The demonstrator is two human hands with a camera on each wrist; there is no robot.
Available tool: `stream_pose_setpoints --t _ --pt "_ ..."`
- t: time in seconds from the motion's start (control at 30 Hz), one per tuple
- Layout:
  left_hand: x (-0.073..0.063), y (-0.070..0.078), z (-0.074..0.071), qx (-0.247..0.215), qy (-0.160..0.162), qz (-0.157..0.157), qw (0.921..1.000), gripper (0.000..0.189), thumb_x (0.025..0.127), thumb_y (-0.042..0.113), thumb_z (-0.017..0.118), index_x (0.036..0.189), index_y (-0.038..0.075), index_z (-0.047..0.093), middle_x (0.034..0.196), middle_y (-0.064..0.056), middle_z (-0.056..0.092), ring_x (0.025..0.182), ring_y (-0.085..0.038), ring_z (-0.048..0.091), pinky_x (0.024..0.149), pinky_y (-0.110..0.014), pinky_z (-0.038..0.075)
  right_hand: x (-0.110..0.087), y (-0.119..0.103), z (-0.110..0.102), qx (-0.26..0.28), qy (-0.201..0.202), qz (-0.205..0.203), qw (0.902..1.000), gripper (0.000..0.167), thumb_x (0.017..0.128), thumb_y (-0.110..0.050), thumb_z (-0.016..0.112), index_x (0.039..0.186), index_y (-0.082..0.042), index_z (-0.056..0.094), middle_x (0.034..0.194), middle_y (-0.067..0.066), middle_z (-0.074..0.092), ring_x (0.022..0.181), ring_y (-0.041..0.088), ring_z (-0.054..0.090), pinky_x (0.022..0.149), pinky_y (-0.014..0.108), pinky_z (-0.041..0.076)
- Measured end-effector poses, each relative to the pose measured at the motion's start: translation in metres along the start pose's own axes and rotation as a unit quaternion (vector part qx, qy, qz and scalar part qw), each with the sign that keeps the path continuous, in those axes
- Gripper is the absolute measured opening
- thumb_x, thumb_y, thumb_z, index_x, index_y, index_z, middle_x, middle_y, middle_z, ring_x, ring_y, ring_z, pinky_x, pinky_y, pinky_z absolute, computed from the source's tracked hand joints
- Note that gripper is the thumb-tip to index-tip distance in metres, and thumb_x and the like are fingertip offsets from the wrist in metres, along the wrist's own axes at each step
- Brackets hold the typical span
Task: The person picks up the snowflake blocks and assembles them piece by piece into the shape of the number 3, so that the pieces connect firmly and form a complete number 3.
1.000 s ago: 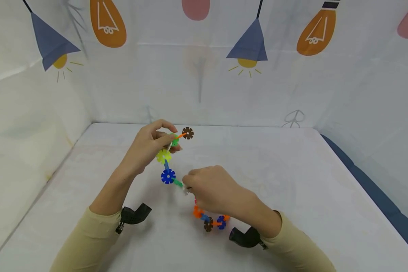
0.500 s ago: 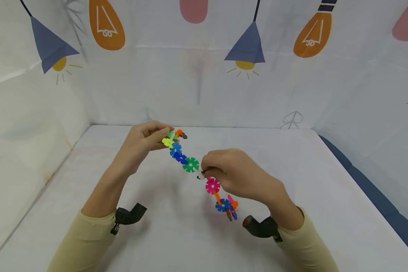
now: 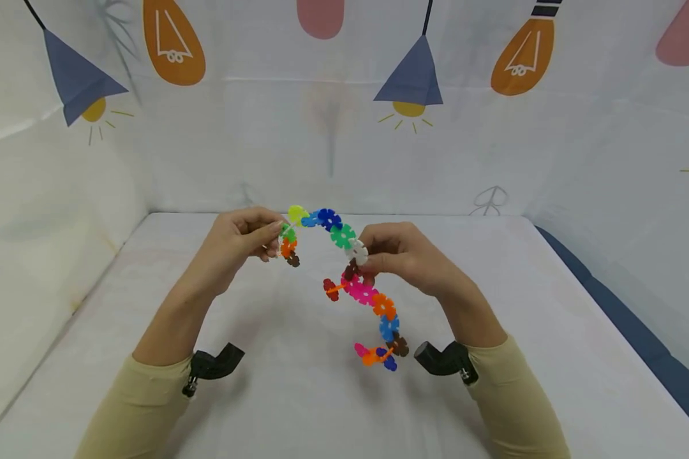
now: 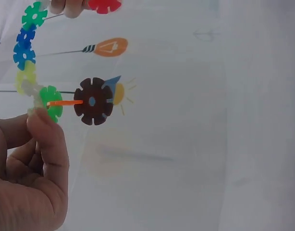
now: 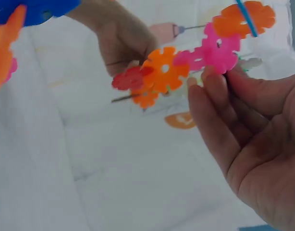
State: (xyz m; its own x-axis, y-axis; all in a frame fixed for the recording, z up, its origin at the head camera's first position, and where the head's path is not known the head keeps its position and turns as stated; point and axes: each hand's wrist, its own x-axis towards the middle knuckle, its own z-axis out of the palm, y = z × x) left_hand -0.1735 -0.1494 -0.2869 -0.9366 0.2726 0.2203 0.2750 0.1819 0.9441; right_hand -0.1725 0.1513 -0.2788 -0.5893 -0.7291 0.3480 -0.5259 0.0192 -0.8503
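Note:
A chain of interlocking plastic snowflake discs (image 3: pixel 342 236) hangs between both hands, raised over the table. My left hand (image 3: pixel 229 252) pinches it near one end, at a clear disc beside a light green disc (image 4: pixel 52 103); an orange disc and a brown disc (image 4: pixel 93 101) stick out past that. Thumb and fingers of my right hand (image 3: pixel 416 261) pinch the chain's middle by the white disc (image 3: pixel 357 252) and a dark brown one. Below that grip dangle pink discs (image 5: pixel 219 48), then orange, blue and brown ones, curling back at the bottom. A short side branch ends in a red disc (image 3: pixel 330 289).
A white-covered table (image 3: pixel 298 408) lies under the hands. Behind it hangs a white cloth wall (image 3: pixel 252 140) printed with lamps and bulbs. Each wrist carries a black camera mount (image 3: pixel 215 363). Something dark blue (image 3: pixel 620 306) runs along the table's right side.
My right hand has moved up and to the right, raising the chain's middle. The upper part now arches between the hands, and the end past my left hand has swung downward.

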Motion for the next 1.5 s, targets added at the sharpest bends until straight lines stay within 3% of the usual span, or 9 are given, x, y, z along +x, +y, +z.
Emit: stream_pose_setpoints --t 0.13,0.3,0.6,0.83,0.97,1.07,1.17,1.27,1.5 --pt "0.005 -0.004 0.003 0.047 0.026 -0.010 0.9985 0.027 0.099 0.029 0.062 0.110 0.006 0.067 0.082 0.004 0.058 0.069 -0.016 0.051 0.064 -0.026 0.047 0.000 0.017 -0.004 0.079 0.013 0.029 0.9964 0.015 0.093 0.003 0.050 0.090 -0.004 0.063 0.085 0.003 0.070 0.071 0.019 0.065 0.067 0.029 0.058" --pt "0.013 -0.013 0.008 0.103 0.041 -0.025 0.9935 0.030 0.100 0.031 0.060 0.111 0.004 0.066 0.102 0.000 0.062 0.089 -0.017 0.061 0.083 -0.029 0.053 -0.002 0.042 -0.004 0.168 0.041 0.089 0.9810 0.016 0.093 -0.001 0.048 0.088 -0.008 0.060 0.082 0.000 0.070 0.069 0.014 0.063 0.068 0.027 0.056" --pt "0.033 -0.047 0.019 0.096 -0.001 -0.071 0.9928 0.024 0.100 0.027 0.060 0.111 0.006 0.067 0.097 -0.009 0.065 0.088 -0.020 0.065 0.083 -0.028 0.059 -0.017 0.092 0.001 0.288 0.107 0.199 0.9305 0.016 0.098 -0.006 0.047 0.096 -0.011 0.063 0.083 -0.002 0.062 0.073 0.013 0.058 0.077 0.032 0.059" --pt "0.058 -0.064 0.029 0.106 -0.031 -0.102 0.9886 0.020 0.099 0.023 0.061 0.110 0.007 0.068 0.099 -0.010 0.065 0.091 -0.021 0.066 0.084 -0.032 0.060 -0.028 0.113 0.002 0.297 0.158 0.279 0.8994 0.016 0.098 -0.005 0.053 0.093 -0.014 0.065 0.084 -0.004 0.064 0.077 0.011 0.058 0.082 0.034 0.058" --pt "0.074 -0.069 0.036 0.120 -0.052 -0.120 0.9841 0.020 0.099 0.021 0.060 0.109 0.006 0.068 0.102 -0.011 0.065 0.093 -0.022 0.064 0.085 -0.034 0.059 -0.031 0.116 0.002 0.262 0.181 0.306 0.8973 0.010 0.096 -0.004 0.057 0.101 -0.006 0.065 0.086 -0.002 0.066 0.079 0.013 0.062 0.079 0.030 0.059" --pt "0.084 -0.076 0.043 0.133 -0.068 -0.125 0.9810 0.020 0.099 0.021 0.061 0.108 0.005 0.069 0.103 -0.011 0.065 0.090 -0.021 0.063 0.083 -0.031 0.060 -0.034 0.114 -0.001 0.183 0.176 0.332 0.9083 0.013 0.095 -0.007 0.059 0.104 0.001 0.064 0.088 0.001 0.066 0.082 0.016 0.063 0.077 0.029 0.057" --pt "0.090 -0.085 0.049 0.147 -0.081 -0.124 0.9780 0.018 0.099 0.019 0.061 0.106 0.004 0.070 0.102 -0.011 0.066 0.084 -0.019 0.063 0.078 -0.028 0.060 -0.038 0.110 -0.005 0.076 0.141 0.363 0.9181 0.018 0.094 -0.015 0.062 0.099 0.003 0.065 0.086 0.003 0.065 0.079 0.017 0.060 0.074 0.029 0.055" --pt "0.095 -0.091 0.055 0.160 -0.088 -0.127 0.9750 0.018 0.098 0.016 0.061 0.106 0.003 0.070 0.101 -0.012 0.067 0.079 -0.017 0.065 0.074 -0.026 0.059 -0.042 0.106 -0.010 -0.015 0.097 0.385 0.9177 0.022 0.093 -0.025 0.066 0.092 -0.003 0.069 0.081 0.003 0.061 0.075 0.017 0.056 0.071 0.030 0.053" --pt "0.099 -0.100 0.064 0.178 -0.100 -0.129 0.9704 0.019 0.098 0.014 0.060 0.105 -0.001 0.070 0.095 -0.013 0.069 0.072 -0.014 0.066 0.069 -0.025 0.058 -0.050 0.103 -0.014 -0.094 0.014 0.406 0.9087 0.024 0.092 -0.031 0.068 0.087 -0.007 0.073 0.068 0.003 0.057 0.064 0.019 0.057 0.064 0.030 0.051"
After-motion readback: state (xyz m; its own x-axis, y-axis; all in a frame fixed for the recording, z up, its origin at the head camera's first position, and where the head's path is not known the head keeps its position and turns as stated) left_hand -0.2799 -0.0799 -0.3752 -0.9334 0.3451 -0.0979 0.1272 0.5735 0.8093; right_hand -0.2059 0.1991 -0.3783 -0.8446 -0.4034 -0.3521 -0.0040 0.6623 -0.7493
